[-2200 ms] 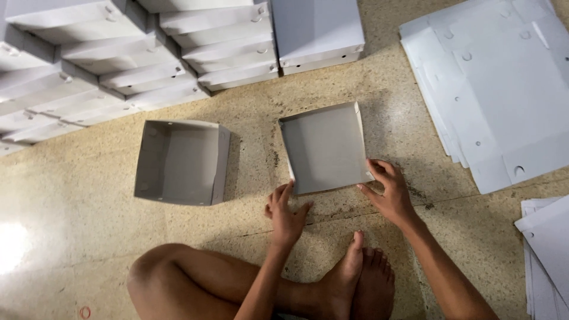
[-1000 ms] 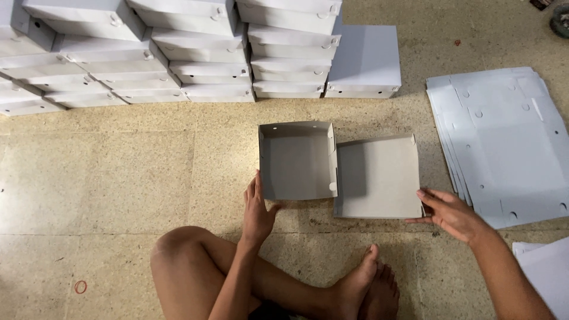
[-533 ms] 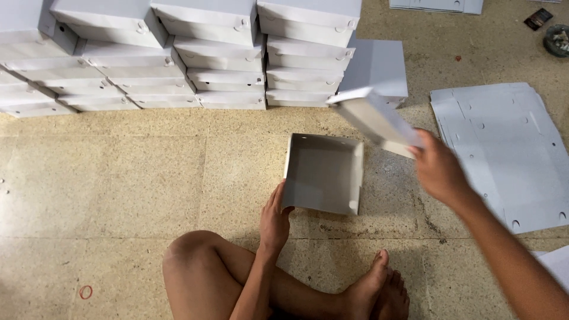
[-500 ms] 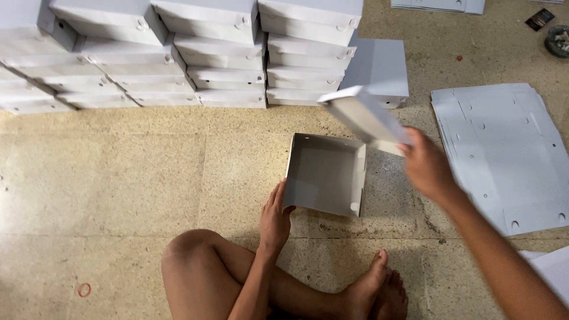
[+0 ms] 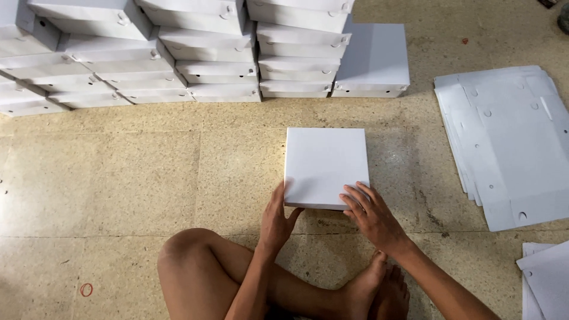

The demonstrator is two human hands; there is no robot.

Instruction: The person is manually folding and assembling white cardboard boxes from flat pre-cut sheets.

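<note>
- Here's the white box, lid on, sitting flat on the speckled stone floor right in front of the seated person's crossed legs. With the lid down, nothing of the inside shows, so what it holds cannot be told.
- Left hand is at the near-left corner of the box, fingers together and pressed up against its side wall, thumb spread out along the front edge. It's touching, not wrapped around anything.
- Right hand lies on the near-right corner of the lid, fingers spread apart and flat on the top surface, palm hanging just off the front edge.
- Up at the far side, stacks of closed white boxes run in rows several layers high, all lidded, contents hidden.
- One more closed white box sits alone on the floor at the right end of those stacks, just beside them.
- Over on the right, a pile of flat unfolded white cardboard sheets with small punched holes, well apart from the box in hand.
- Bottom right corner, another few flat sheets peek into view.
</note>
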